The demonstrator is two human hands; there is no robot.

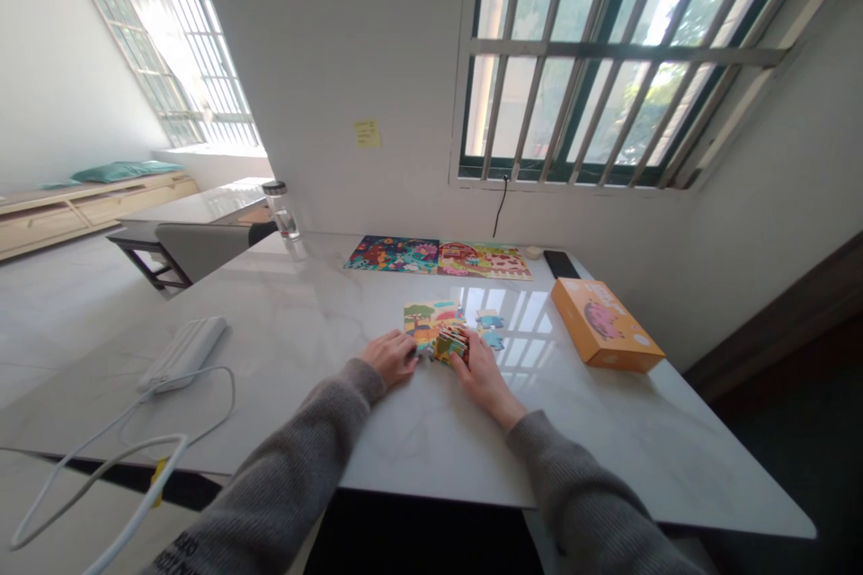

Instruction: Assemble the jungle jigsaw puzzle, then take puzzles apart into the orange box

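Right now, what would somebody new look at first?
Probably the bright orange box on the table's right side. Next, the dark blue picture and the farm picture, side by side at the back. Then the colourful pieces in the right hand, near the middle.

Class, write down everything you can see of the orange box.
The orange box, seemingly cardboard, is a shallow rectangle. Its upper face shows a pink pig and pale lettering, too blurred to read. It looks closed and lies flat on the white table, right of the hands, just nearer than the black phone; neither hand touches it.
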